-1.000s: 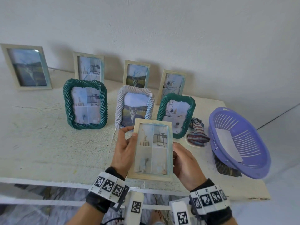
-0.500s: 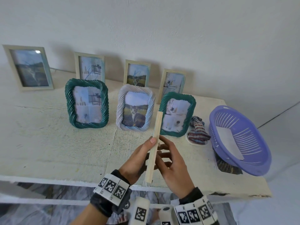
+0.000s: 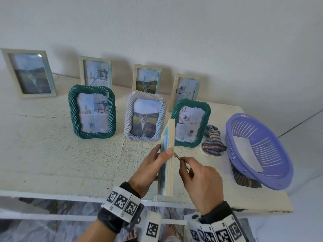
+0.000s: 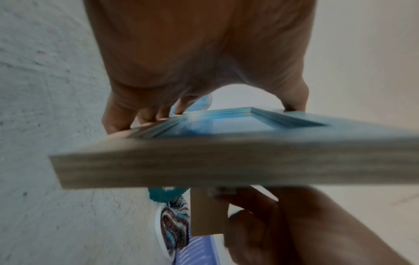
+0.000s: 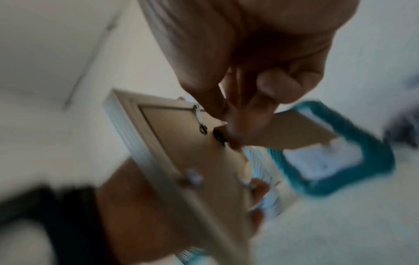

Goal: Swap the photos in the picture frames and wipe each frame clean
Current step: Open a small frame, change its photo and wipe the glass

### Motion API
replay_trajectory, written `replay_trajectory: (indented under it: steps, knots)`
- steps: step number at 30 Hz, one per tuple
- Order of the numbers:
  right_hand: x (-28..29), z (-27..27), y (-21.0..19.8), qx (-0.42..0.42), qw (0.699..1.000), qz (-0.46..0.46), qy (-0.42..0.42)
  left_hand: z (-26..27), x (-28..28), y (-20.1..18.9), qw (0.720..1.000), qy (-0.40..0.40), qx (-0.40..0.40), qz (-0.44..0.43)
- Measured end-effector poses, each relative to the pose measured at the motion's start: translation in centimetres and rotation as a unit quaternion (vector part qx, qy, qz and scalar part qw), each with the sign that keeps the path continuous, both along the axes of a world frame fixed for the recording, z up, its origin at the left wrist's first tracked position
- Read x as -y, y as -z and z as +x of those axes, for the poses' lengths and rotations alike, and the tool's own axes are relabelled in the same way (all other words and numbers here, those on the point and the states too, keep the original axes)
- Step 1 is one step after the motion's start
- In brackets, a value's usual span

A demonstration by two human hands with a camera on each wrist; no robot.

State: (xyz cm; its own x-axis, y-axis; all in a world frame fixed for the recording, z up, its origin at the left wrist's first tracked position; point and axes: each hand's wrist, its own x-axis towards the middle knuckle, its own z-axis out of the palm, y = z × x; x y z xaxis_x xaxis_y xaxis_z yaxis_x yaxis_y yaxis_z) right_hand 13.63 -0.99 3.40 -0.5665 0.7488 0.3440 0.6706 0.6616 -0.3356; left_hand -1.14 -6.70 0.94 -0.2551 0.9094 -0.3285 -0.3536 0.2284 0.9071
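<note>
My left hand grips a pale wooden picture frame upright and edge-on over the table's front, thumb on the near edge and fingers on its glass side. In the left wrist view the frame lies across the picture, blurred. My right hand is behind the frame and pinches the brown cardboard stand on the frame's back, next to small metal clips. A striped cloth lies bunched on a small white dish to the right.
Two green twisted frames and a white twisted frame stand mid-table. Several pale wooden frames lean on the wall behind. A purple basket with a sheet inside sits at the right edge of the white table.
The wooden frame has turned from facing me to edge-on. My right hand left the frame's right side and went behind it, where it now pinches the cardboard stand.
</note>
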Motion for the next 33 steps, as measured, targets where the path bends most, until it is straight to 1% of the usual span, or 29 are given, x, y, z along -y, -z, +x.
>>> replay_trajectory:
  steps: [1,2,3,4,5,6,7,8,9,10,13,16,18,21,22,23,26,27,28,31,33]
  knots:
    - [0.2,-0.1,-0.2,-0.061,0.994,-0.092,-0.001,0.1,0.0,-0.1,1.0,-0.006,-0.019,0.009]
    - [0.2,-0.2,-0.4,-0.146,0.965,-0.218,0.007,0.0,0.1,-0.2,0.999,-0.011,-0.038,0.019]
    - [0.2,-0.3,-0.6,-0.235,0.905,-0.353,0.028,-0.1,0.2,-0.1,0.998,-0.022,-0.056,0.025]
    - [0.1,-0.3,-0.8,-0.314,0.824,-0.469,0.055,-0.4,0.4,0.0,0.997,-0.036,-0.069,0.026]
    - [-0.1,-0.1,-1.0,-0.378,0.735,-0.559,0.069,-0.6,0.5,0.0,0.995,-0.051,-0.077,0.024]
    - [-0.3,0.1,-1.1,-0.419,0.66,-0.619,0.072,-1.0,0.6,-0.1,0.995,-0.065,-0.076,0.027]
    - [-0.6,0.5,-1.2,-0.439,0.616,-0.65,0.076,-1.3,0.7,-0.5,0.995,-0.073,-0.062,0.026]
    - [-0.7,0.7,-1.4,-0.44,0.597,-0.667,0.073,-1.5,0.8,-0.9,0.996,-0.07,-0.045,0.02]
    - [-1.0,1.1,-1.3,-0.43,0.593,-0.677,0.069,-1.7,0.8,-1.4,0.998,-0.058,-0.032,0.012]
    - [-1.2,1.4,-1.2,-0.411,0.601,-0.682,0.067,-1.8,0.8,-1.8,0.999,-0.04,-0.023,0.003]
    - [-1.6,2.3,-0.3,-0.367,0.641,-0.669,0.08,-1.9,0.7,-2.2,0.999,0.029,0.003,-0.034]
    - [-2.5,3.2,0.5,-0.336,0.676,-0.65,0.084,-1.8,0.0,-2.4,0.996,0.068,0.011,-0.057]
    - [-3.4,3.9,0.0,-0.338,0.688,-0.639,0.065,-1.7,-0.8,-3.0,0.995,0.078,0.004,-0.059]
    - [-6.0,5.4,-1.1,-0.371,0.696,-0.614,0.025,-1.3,-2.8,-4.6,0.994,0.095,-0.033,-0.043]
    - [-7.0,5.9,-1.5,-0.368,0.713,-0.598,-0.003,-1.1,-3.7,-5.3,0.993,0.102,-0.052,-0.033]
    - [-8.0,6.3,-2.3,-0.357,0.741,-0.568,-0.031,-0.9,-4.7,-6.3,0.991,0.109,-0.074,-0.022]
    - [-11.3,7.3,-5.6,-0.295,0.85,-0.431,-0.07,-0.5,-8.5,-9.1,0.985,0.126,-0.121,0.018]
    - [-12.5,7.5,-7.0,-0.28,0.878,-0.381,-0.074,-0.4,-10.0,-10.1,0.981,0.133,-0.135,0.034]
    - [-13.8,7.7,-8.3,-0.278,0.894,-0.344,-0.074,-0.3,-11.6,-11.2,0.977,0.139,-0.157,0.049]
    - [-18.3,8.0,-11.6,-0.283,0.923,-0.251,-0.073,0.2,-16.5,-15.0,0.954,0.149,-0.248,0.083]
    - [-21.8,8.1,-13.2,-0.273,0.938,-0.201,-0.066,0.8,-19.9,-17.4,0.949,0.14,-0.266,0.097]
